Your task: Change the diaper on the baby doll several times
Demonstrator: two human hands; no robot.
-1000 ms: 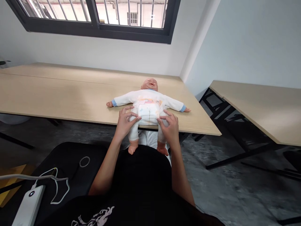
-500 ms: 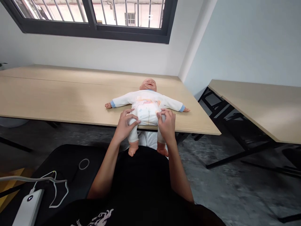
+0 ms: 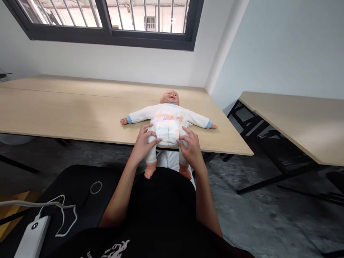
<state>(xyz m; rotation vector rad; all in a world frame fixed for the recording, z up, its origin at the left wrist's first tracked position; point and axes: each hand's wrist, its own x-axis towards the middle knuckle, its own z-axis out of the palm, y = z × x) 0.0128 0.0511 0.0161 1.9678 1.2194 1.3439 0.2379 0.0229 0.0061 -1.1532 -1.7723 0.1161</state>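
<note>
A baby doll [image 3: 168,109] in a white long-sleeved top with blue cuffs lies on its back at the table's front edge, arms spread and legs hanging over. Around its hips is a white diaper [image 3: 167,133] with a coloured waistband. My left hand [image 3: 143,145] curls round the doll's thigh on the left, its thumb at the diaper's leg edge. On the other side, my right hand [image 3: 191,146] curls over the other thigh, with fingers bent and thumb near the diaper's edge. My fingers partly cover both thighs.
The wooden table [image 3: 80,111] reaches to the wall below a barred window [image 3: 150,39]. Another table [image 3: 295,118] stands at the right. On a black chair [image 3: 80,200] at lower left lie a white power bank [image 3: 33,236] with a cable and a ring-shaped bracelet [image 3: 96,187].
My right hand has shifted slightly down along the thigh, and its fingers have spread a little from their pinch at the diaper's side. The left hand stays almost in place.
</note>
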